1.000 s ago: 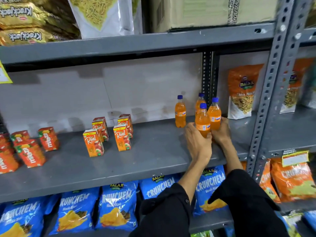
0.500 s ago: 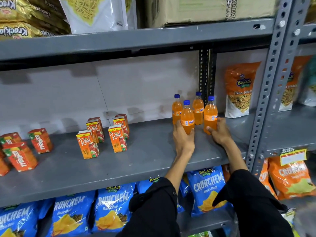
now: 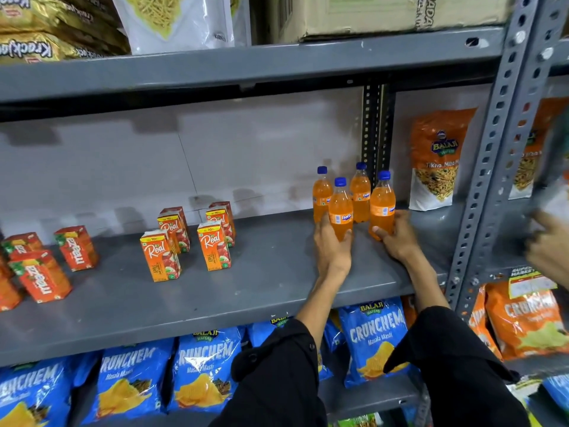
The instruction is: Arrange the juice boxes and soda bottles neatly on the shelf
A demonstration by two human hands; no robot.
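Several orange soda bottles with blue caps stand in a tight cluster at the right of the grey shelf [image 3: 246, 288]. My left hand [image 3: 331, 251] grips the base of the front left bottle [image 3: 340, 211]. The front right bottle [image 3: 382, 204] is held low down by my right hand [image 3: 397, 238]. Two more bottles [image 3: 359, 192] stand just behind them. Several orange Real juice boxes [image 3: 214, 245] stand in two short rows at mid shelf. Red Maaza juice boxes [image 3: 40, 275] sit loosely at the far left, some tilted.
A perforated grey upright [image 3: 492, 155] bounds the shelf on the right, with a Balaji snack bag [image 3: 437, 158] behind it. Another person's blurred hand [image 3: 551, 251] holds a packet at the far right. Blue Crunchem bags [image 3: 203, 374] fill the shelf below; boxes and packets sit above.
The two front bottles have separated: my left hand slid its bottle leftward in front of the back left one, and the right bottle now stands a little apart. The view shifted slightly.
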